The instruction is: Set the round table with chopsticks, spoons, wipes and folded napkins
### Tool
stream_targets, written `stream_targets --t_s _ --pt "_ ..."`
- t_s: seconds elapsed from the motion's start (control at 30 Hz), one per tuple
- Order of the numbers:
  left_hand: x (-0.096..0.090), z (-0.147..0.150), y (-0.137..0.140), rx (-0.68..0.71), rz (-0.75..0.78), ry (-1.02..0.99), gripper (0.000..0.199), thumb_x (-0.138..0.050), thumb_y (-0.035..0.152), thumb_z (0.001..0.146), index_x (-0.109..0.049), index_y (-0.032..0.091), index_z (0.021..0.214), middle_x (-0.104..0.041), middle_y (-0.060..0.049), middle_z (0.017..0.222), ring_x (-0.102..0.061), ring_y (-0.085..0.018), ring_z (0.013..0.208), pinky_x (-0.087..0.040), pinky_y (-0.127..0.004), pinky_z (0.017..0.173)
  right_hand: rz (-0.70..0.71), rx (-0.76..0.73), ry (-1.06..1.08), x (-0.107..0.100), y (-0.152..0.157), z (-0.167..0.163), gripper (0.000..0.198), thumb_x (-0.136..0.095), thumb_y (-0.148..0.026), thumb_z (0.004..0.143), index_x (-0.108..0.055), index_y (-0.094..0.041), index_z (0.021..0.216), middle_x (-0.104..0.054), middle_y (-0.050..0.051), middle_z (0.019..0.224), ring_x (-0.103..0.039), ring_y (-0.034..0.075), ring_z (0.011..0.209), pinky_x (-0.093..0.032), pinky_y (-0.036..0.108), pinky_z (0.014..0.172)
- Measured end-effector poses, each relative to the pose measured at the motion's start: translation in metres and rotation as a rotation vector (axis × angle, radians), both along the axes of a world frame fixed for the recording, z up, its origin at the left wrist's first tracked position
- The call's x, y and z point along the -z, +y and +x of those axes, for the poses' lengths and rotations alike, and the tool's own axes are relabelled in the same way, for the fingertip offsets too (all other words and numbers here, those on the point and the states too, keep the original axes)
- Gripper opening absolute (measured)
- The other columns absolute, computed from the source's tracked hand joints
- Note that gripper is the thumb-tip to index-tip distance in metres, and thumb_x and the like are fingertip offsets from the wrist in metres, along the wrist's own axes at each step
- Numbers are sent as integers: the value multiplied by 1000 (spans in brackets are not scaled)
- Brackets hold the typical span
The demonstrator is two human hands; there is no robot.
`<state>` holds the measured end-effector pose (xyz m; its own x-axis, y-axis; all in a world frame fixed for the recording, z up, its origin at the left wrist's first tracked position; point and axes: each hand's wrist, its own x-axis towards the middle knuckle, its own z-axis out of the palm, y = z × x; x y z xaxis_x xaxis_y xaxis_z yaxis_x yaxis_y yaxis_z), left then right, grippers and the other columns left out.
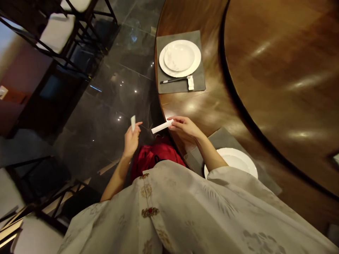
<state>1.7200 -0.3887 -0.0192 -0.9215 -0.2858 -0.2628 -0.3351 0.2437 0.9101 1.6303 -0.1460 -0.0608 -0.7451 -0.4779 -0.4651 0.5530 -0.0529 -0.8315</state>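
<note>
Between the fingers of my left hand (131, 141) a short white strip (133, 123) stands nearly upright. My right hand (185, 127) pinches the end of a longer flat white strip (162, 126), which points left towards my other hand. Both hands are held in front of my body, apart from each other, by the table's edge. What the strips are made of cannot be told. Beyond my right hand lies a place setting: a grey placemat (180, 88) with a large white plate (197, 60), a smaller white dish (178, 58) on it, and dark chopsticks (174, 80) on a white rest (190, 83).
The round wooden table (182, 102) has a raised turntable (278, 70). Under my right forearm, another white plate (238, 162) sits on a second placemat (222, 137). Chairs with pale seats (57, 33) stand left across the dark, shiny floor (106, 91).
</note>
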Motion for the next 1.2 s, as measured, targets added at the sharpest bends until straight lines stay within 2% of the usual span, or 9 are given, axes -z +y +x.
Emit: stream_targets --t_s 0.2,0.33,0.47,0.67,0.8,0.9,1.03,1.1,1.2 --pt "15 -84 -60 -157 394 -113 42 -49 52 84 -60 17 104 -44 2 65 -32 -4 44 -20 -16 36 253 513 -38 73 -17 -128 15 -66 -10 68 -59 -12 81 -62 -1 64 -62 8 60 -54 19 63" --pt "22 -155 -91 -56 537 -190 42 -46 54 85 -58 15 93 -35 6 54 -24 -3 39 -16 -15 34 374 734 -121 119 -28 -198 12 -63 -6 69 -53 -12 71 -57 -1 57 -60 8 56 -54 18 60" --pt "14 -242 -128 98 664 -269 46 -42 57 86 -58 14 92 -34 6 53 -21 -3 38 -14 -14 34 507 795 -159 130 -38 -247 13 -66 -4 65 -55 -11 68 -57 -1 57 -58 7 55 -53 18 64" --pt "-4 -364 -179 307 773 -393 53 -41 60 85 -61 12 93 -37 4 54 -23 -3 39 -16 -15 34 714 852 -241 106 -46 -276 12 -68 -10 61 -56 -13 60 -58 1 53 -60 12 57 -52 24 67" --pt "-3 -434 -193 484 700 -382 56 -35 58 88 -63 11 98 -40 2 57 -26 -5 41 -18 -17 35 915 811 -181 68 -74 -301 13 -66 -24 66 -60 -13 65 -60 4 57 -62 16 60 -51 27 65" --pt "-2 -486 -188 598 343 -212 43 -39 47 90 -65 14 98 -51 -2 67 -44 -9 54 -34 -17 45 662 738 -62 22 -123 -348 27 -60 -38 74 -63 -13 81 -63 6 68 -61 15 58 -51 25 55" --pt "-9 -566 -175 757 -110 176 27 -45 32 90 -65 18 100 -60 -7 96 -55 -17 91 -42 -24 82 220 397 100 -36 -191 -447 43 -57 -52 77 -64 -14 99 -66 7 81 -63 14 64 -51 23 53" --pt "-16 -613 -170 838 -206 229 28 -44 32 91 -65 19 104 -61 -7 97 -56 -18 91 -41 -26 86 191 264 216 -53 -207 -503 43 -59 -51 78 -63 -15 103 -65 4 76 -61 13 62 -50 23 54" --pt "-29 -691 -168 891 -264 218 31 -46 35 90 -65 19 109 -62 -8 97 -57 -19 88 -42 -27 84 339 147 528 -65 -206 -584 43 -64 -46 77 -62 -18 109 -65 3 78 -60 13 65 -50 24 60"
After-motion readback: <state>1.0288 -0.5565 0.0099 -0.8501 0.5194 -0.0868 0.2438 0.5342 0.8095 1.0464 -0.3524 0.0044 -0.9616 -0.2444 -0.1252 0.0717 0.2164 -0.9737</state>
